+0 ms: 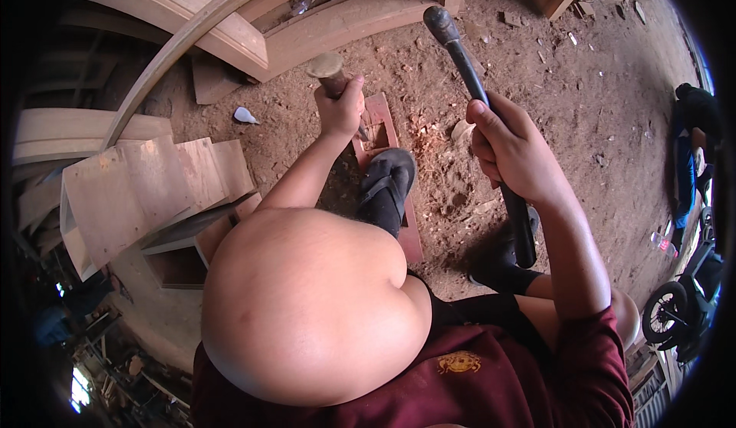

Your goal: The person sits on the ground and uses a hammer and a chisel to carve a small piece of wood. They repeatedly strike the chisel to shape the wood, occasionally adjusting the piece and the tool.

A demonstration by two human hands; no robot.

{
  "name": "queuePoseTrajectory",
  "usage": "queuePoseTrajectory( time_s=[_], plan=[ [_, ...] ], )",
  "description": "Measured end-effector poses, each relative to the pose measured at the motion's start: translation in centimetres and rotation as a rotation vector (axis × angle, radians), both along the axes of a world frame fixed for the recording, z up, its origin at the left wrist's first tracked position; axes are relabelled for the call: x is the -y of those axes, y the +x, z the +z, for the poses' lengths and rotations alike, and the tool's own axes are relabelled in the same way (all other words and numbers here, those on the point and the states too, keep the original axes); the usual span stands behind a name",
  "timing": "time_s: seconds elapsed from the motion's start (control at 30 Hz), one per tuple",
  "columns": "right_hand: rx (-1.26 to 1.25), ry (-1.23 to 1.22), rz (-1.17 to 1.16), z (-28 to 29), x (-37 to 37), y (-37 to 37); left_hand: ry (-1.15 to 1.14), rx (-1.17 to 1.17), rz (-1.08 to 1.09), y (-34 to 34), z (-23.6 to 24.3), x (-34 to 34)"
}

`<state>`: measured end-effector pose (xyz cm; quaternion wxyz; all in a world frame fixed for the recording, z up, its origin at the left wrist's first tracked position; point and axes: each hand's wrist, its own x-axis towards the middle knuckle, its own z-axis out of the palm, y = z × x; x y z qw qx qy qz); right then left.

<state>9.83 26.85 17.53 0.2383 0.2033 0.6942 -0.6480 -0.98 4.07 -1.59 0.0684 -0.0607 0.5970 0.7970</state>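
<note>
My left hand (340,110) is wrapped round the wooden handle of a chisel (331,77), which stands upright with its flat, pale top facing up. The chisel's blade end meets a reddish wooden board (377,110) on the ground, next to a cut recess. Raised to the right of it, my right hand (510,148) grips a dark hammer (469,67) by its handle. The hammer's rounded head points up and away, apart from the chisel. My left foot, in a dark sock and black sandal (389,173), presses on the board.
Wood shavings (429,148) litter the dirt floor beside the board. Wooden frames (330,33) and a curved strip (172,48) lie at the far left. A plywood piece (126,198) stands nearer on the left. At the right are another person (694,133) and a motorcycle (682,301).
</note>
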Motion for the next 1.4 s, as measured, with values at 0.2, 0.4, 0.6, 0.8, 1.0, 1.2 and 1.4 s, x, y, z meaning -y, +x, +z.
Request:
queuePoseTrajectory(
  time_s=[0.2, 0.4, 0.6, 0.8, 1.0, 1.2, 1.4],
  plan=[
    [-0.120, 0.221, 0.074, 1.8, 0.3, -0.8, -0.266, -0.091, -0.047, -0.3, -2.0, -0.6],
    [-0.509, 0.439, -0.062, 2.5, 2.1, -4.4, -0.449, -0.173, -0.027, -0.1, -2.1, -0.8],
    [-0.462, 0.826, 0.744, -0.1, 4.5, -7.5, -0.429, -0.136, -0.011, 0.9, -1.9, -1.2],
    [-0.743, 0.658, 0.297, 0.9, 4.2, -7.6, -0.437, -0.191, 0.026, 1.0, -1.9, -1.2],
    [-0.538, 0.908, 0.753, -1.2, 3.5, -7.8, -0.444, -0.136, 0.009, 0.7, -2.0, -1.3],
    [-0.671, 0.654, 0.162, -2.5, 3.1, -8.2, -0.449, -0.113, 0.031, 0.6, -2.1, -1.2],
    [-0.364, 0.866, 0.692, -3.0, 3.2, -8.3, -0.407, -0.014, -0.025, 0.5, -2.4, -1.5]
  ],
)
